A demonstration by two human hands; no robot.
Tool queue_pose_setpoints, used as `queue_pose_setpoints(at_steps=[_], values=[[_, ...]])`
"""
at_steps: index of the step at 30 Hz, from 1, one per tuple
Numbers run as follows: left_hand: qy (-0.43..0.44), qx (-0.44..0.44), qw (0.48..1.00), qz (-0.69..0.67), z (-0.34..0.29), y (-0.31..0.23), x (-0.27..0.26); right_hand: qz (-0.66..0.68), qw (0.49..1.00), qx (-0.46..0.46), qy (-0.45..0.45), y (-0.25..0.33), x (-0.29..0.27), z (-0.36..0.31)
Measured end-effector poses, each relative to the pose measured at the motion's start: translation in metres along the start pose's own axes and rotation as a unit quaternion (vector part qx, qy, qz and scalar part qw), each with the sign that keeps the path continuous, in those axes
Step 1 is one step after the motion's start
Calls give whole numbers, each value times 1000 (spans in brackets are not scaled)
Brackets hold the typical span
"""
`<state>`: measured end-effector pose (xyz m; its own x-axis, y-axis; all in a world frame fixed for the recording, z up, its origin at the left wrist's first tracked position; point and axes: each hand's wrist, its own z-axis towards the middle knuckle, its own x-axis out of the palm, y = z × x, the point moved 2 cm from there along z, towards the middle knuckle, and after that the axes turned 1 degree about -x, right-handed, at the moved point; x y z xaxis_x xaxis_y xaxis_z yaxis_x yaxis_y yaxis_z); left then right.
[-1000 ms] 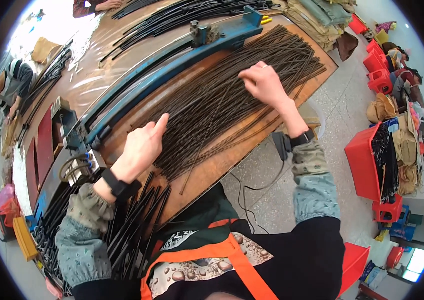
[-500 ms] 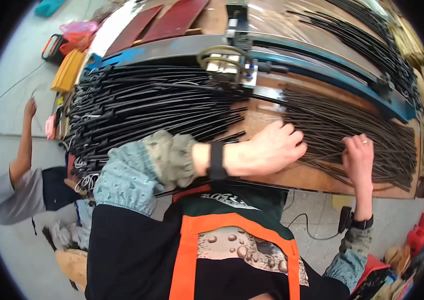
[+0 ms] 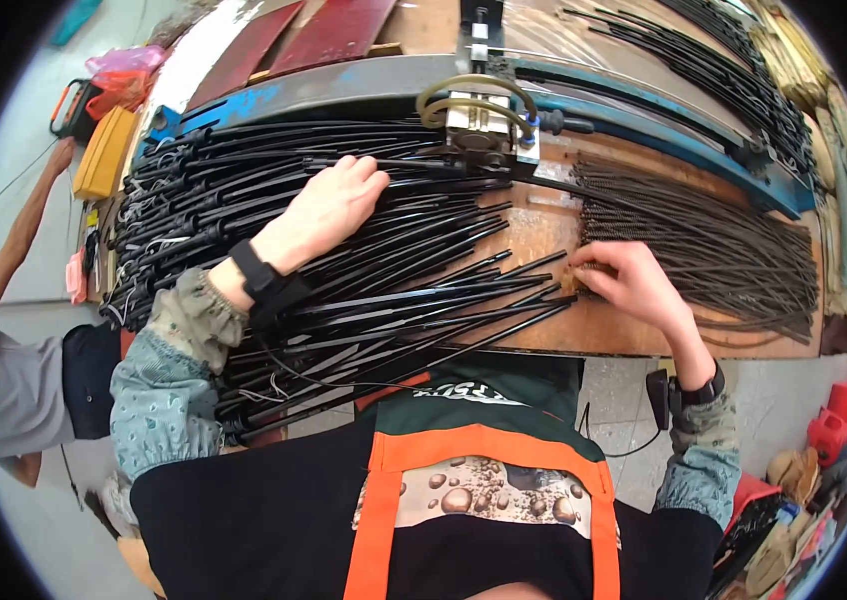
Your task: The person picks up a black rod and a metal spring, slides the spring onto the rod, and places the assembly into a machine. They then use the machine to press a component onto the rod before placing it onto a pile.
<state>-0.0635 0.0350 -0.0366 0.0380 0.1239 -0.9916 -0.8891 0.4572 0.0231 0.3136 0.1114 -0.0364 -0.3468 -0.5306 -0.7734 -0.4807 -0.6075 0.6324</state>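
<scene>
My left hand (image 3: 329, 210) reaches over a spread of long black rods (image 3: 424, 235), back of the hand up. Its fingers are curled down on a black rod (image 3: 414, 163) that runs toward the clamp-like machine head (image 3: 484, 140). My right hand (image 3: 634, 285) is at the near left end of a bundle of thin brown-grey strands (image 3: 704, 245), whose left ends look coiled like springs. Thumb and forefinger pinch together there; what lies between them is too small to make out. Another black rod (image 3: 624, 200) extends right from the machine head across the strands.
A blue metal rail (image 3: 664, 115) crosses the bench (image 3: 534, 225) behind the rods. Dark red boards (image 3: 334, 35) and more black rods (image 3: 704, 75) lie beyond it. At the left, a yellow box (image 3: 104, 152) stands near another person's arm (image 3: 29, 215).
My left hand has moved left onto the black rods, away from the strands. My right hand has shifted left to the strands' ends. More near rods are uncovered; the other person's arm has moved.
</scene>
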Motion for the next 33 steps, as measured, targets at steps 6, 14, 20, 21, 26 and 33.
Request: queue_pose_setpoints(at_steps=[6,14,20,21,26,33], values=[[63,1,994,-91,10,-54,-34,20,1000,-12,-16,-3,2,20],[59,-4,988,-143,32,-90,-59,233,954,66,-178,-12,18,-4],[110,-3,985,-132,54,-109,-81,71,953,-105,-276,-19,12,-23],[103,12,985,-136,55,-108,-81,5,941,-183,-284,-17,15,-21],[119,15,949,-290,89,-97,-80,-10,901,-232,-366,-15,2,-21],[225,-54,916,-328,145,-118,-87,-15,909,-190,-371,-29,-34,-34]])
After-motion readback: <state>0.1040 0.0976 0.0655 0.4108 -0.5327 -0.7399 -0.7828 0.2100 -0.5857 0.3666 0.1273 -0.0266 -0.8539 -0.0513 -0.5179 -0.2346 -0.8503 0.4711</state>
